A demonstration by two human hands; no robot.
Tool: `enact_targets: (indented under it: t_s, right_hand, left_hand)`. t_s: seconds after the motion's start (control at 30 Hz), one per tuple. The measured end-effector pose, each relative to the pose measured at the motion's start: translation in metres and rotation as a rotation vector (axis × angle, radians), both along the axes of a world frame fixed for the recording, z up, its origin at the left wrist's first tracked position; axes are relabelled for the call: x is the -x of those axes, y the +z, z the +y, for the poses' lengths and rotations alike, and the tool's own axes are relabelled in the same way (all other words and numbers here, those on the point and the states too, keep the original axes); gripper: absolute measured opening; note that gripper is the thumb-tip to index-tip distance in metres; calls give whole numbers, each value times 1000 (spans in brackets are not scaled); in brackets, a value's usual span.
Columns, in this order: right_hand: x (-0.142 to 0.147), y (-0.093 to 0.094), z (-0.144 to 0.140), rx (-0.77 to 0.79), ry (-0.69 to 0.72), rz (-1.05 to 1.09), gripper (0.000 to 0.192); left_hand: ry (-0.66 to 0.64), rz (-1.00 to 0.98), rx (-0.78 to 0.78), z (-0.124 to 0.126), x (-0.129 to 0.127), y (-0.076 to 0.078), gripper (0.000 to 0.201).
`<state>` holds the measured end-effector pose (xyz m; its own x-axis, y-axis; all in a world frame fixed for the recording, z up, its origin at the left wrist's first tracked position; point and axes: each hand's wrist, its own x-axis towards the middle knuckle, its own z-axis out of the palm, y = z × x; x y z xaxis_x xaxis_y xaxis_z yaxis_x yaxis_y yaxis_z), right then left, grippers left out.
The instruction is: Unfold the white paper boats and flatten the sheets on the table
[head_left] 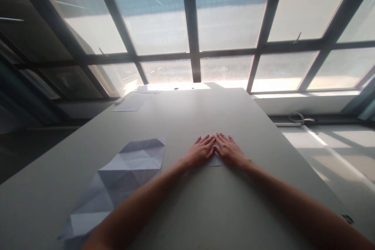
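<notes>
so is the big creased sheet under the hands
No, both hands press a small folded paper; the creased sheet lies apart, to their left.

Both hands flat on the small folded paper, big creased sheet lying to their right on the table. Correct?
Not quite. The head view shows the creased sheet to the left of the hands, not the right. The left hand and right hand do press flat on the small folded paper on the table.

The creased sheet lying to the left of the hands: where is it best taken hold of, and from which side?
Probably at the far right corner of the creased sheet, coming from the right: it lies flat and open on the table, and that corner is nearest the left hand. Both hands press a small folded paper; the right hand sits farther off.
</notes>
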<state>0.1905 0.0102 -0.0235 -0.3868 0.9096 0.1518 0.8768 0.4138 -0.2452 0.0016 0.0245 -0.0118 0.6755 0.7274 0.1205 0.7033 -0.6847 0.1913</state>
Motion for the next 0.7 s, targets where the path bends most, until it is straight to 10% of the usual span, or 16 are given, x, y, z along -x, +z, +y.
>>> enact_targets:
  t_s: [0.7]
  right_hand:
    - [-4, -8, 5, -22, -263, -12, 63]
  left_hand:
    - [-11, 56, 8, 4, 2, -2, 58]
